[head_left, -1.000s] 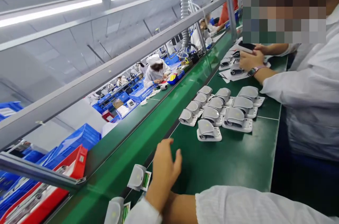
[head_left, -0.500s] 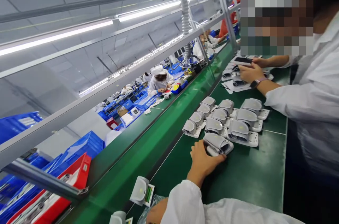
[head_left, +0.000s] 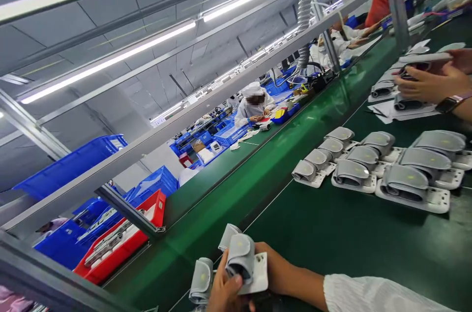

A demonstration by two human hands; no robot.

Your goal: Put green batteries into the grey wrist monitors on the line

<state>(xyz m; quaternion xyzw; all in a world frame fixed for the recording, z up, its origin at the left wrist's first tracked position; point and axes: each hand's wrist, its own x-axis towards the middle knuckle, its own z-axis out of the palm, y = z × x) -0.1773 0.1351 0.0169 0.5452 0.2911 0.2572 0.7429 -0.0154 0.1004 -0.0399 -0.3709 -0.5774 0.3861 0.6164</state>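
Observation:
A grey cuff wrapped round a white unit (head_left: 242,259) is held up just above the green belt (head_left: 332,238) at the bottom of the view. My left hand (head_left: 223,296) grips its near side with the thumb on the front. My right hand (head_left: 280,272), coming in on a white sleeve from the right, is closed round its back. Two more grey cuff units (head_left: 201,280) lie on the belt right beside my hands.
Several cuff units (head_left: 368,164) stand in rows on the belt to the right. Beyond them a co-worker's hands (head_left: 420,83) hold another unit. A metal rail (head_left: 206,100) runs along the left, with blue crates (head_left: 73,164) and a red crate (head_left: 121,248) behind it.
My right hand took the nearest cuff unit from the rows and brought it back toward me. My left hand has come up and closed on it too. The view swung left.

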